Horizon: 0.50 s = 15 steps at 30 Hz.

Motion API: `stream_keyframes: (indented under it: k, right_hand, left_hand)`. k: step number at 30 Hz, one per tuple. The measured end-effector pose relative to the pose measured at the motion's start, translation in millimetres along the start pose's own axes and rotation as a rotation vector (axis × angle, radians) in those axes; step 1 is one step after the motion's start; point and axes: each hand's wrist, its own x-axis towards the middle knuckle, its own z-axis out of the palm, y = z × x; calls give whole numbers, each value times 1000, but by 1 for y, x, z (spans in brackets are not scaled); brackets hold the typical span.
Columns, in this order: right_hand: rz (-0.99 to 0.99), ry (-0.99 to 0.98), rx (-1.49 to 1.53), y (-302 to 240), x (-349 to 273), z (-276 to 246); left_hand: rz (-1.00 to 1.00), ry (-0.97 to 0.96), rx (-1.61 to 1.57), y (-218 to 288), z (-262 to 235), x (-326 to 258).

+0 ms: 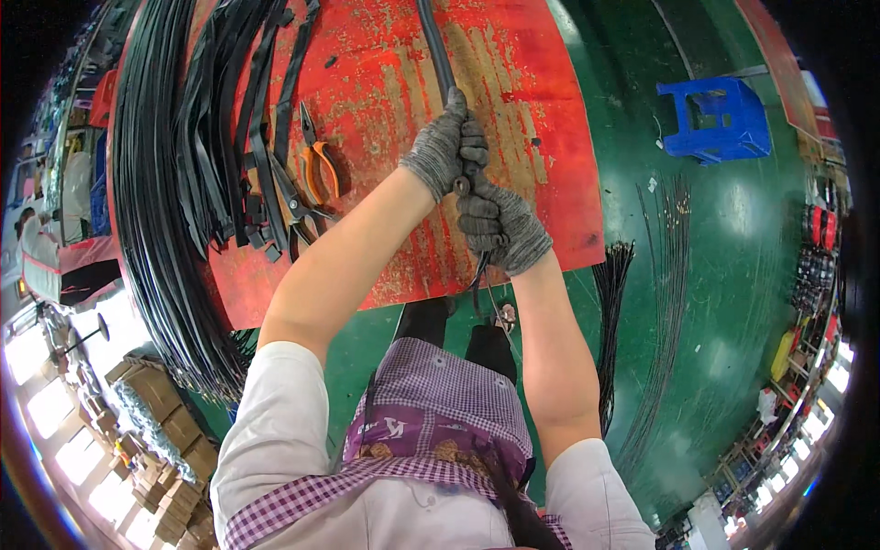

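Observation:
Grey knit gloves cover both my hands, which are close together over the worn red tabletop [367,92]. My left hand [442,148] is closed around a bundle of black cables [434,41] that runs away toward the far edge. Just below and to the right, my right hand [502,225] is closed around the same bundle's nearer part. Loose black ends hang under it, past the table's near edge. The fingers hide the stretch of bundle between my hands. Long-nose pliers with orange handles [321,172] and dark-bladed cutters [291,200] lie left of my hands.
A thick mass of long black cables [151,183] covers the table's left side, beside black sleeve-like strips [206,165]. Right of the table, a blue plastic stool [720,119] stands on the green floor. More thin cables [674,247] hang or lie near there. Cardboard boxes [151,390] are stacked lower left.

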Motion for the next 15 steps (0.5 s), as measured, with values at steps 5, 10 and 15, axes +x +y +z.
stream_keyframes:
  k: [5, 10, 15]
  right_hand:
    - [-403, 545, -968, 47, -4, 6]
    - [-798, 601, -1562, 62, -4, -12]
    - [-292, 241, -302, 47, -12, 0]
  left_hand:
    - [36, 65, 101, 12, 2, -3]
    - [98, 118, 95, -5, -8, -6]
    - [77, 150, 216, -33, -19, -29]
